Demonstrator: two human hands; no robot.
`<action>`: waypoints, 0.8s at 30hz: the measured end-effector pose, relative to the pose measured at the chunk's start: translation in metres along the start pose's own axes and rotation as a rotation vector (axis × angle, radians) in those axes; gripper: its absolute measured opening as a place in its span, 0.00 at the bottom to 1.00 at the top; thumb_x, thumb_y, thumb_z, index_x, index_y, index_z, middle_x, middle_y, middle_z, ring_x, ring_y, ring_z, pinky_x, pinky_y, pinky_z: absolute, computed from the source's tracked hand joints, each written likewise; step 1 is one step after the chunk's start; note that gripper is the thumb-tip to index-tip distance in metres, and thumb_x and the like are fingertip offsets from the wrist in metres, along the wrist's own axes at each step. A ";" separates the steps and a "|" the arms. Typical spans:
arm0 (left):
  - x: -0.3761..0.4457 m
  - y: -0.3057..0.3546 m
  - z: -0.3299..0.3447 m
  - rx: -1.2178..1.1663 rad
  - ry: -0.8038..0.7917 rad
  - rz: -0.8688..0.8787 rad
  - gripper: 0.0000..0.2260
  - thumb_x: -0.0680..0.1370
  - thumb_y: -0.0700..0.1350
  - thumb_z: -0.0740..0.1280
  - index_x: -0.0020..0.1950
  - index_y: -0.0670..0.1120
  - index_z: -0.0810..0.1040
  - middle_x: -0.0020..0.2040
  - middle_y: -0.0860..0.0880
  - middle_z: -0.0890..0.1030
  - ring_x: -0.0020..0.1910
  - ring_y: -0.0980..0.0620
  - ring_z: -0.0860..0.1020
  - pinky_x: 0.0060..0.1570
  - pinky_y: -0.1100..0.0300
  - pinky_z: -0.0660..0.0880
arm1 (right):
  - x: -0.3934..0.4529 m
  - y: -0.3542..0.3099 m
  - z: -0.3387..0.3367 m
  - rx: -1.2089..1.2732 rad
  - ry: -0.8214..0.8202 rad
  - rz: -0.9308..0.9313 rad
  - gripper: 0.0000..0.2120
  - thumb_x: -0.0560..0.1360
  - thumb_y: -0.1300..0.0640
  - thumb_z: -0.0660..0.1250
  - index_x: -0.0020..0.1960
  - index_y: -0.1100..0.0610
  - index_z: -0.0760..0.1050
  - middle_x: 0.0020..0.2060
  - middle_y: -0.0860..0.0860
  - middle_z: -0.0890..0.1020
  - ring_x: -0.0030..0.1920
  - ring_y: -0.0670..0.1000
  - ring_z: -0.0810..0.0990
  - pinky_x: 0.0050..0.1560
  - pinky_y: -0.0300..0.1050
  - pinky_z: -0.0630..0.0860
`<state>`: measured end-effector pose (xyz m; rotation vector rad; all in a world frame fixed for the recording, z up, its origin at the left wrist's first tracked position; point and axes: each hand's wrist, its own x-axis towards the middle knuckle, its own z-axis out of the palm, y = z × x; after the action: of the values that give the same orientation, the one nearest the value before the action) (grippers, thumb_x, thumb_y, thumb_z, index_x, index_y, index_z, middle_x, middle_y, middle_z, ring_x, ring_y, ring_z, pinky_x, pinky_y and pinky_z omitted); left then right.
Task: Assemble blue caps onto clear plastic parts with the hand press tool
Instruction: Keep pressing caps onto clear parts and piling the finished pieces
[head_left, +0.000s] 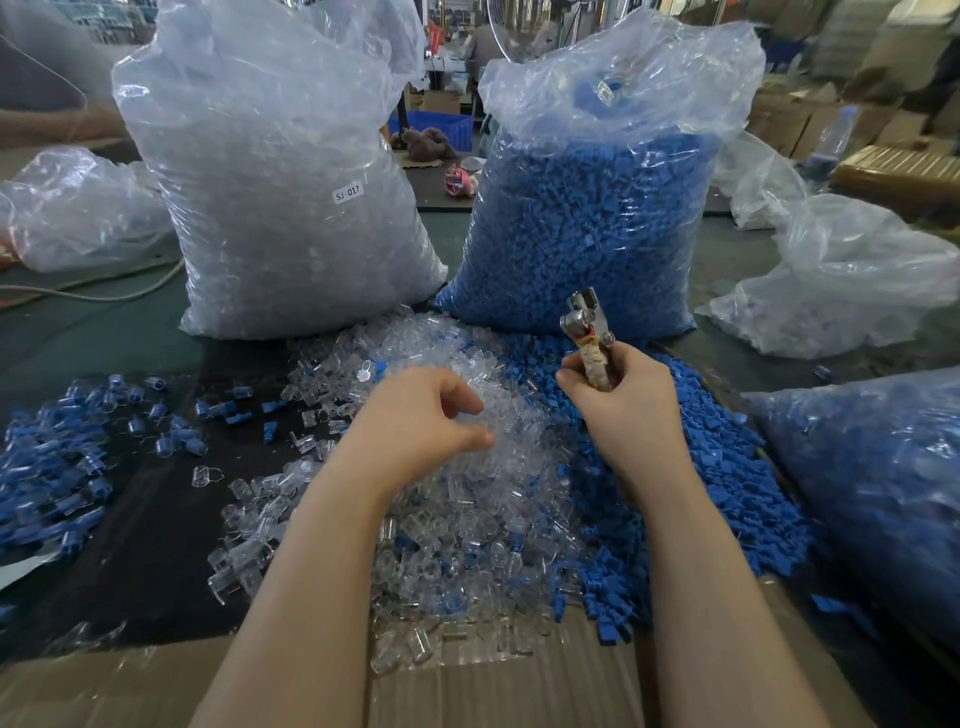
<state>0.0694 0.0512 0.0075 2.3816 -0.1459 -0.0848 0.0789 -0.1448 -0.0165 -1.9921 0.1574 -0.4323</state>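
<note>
The step in hand looks like picking one clear part for the press. The left hand (421, 415) hovers over the heap of clear plastic parts (467, 499) in the middle of the counter (104, 332), fingers curled toward the thumb as if to pinch; whether a part is already between them I cannot tell, since clear on clear hides it. The right hand (623, 400) is clenched round the wrapped handle of the hand press tool (584, 322), metal head up, above the edge of the loose blue caps (727, 499), which lie just right of the clear heap. To do this well, take a single part by its closed end, not a tangle. Finished blue-capped pieces (52, 467) lie on the left.
</note>
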 end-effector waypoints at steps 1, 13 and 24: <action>0.000 0.001 0.000 -0.005 0.020 0.001 0.08 0.69 0.51 0.78 0.45 0.56 0.82 0.40 0.58 0.79 0.38 0.63 0.76 0.34 0.70 0.67 | 0.000 0.000 0.000 0.009 -0.009 -0.005 0.05 0.74 0.55 0.73 0.42 0.47 0.79 0.36 0.42 0.82 0.38 0.42 0.79 0.44 0.46 0.77; 0.002 0.008 0.005 -0.480 0.195 0.032 0.07 0.68 0.43 0.79 0.41 0.51 0.83 0.37 0.53 0.85 0.37 0.59 0.81 0.41 0.66 0.78 | -0.004 -0.009 0.000 0.133 -0.012 -0.094 0.07 0.73 0.59 0.73 0.43 0.47 0.78 0.34 0.41 0.81 0.35 0.38 0.78 0.35 0.29 0.71; 0.004 0.016 0.010 -0.494 0.194 0.067 0.02 0.74 0.44 0.74 0.44 0.51 0.83 0.40 0.53 0.85 0.44 0.50 0.84 0.52 0.46 0.80 | -0.008 -0.015 0.000 0.220 -0.070 -0.141 0.09 0.75 0.62 0.72 0.45 0.47 0.79 0.35 0.41 0.82 0.37 0.37 0.79 0.38 0.27 0.72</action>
<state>0.0707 0.0326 0.0116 1.8775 -0.0989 0.1287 0.0703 -0.1352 -0.0048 -1.8043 -0.0735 -0.4492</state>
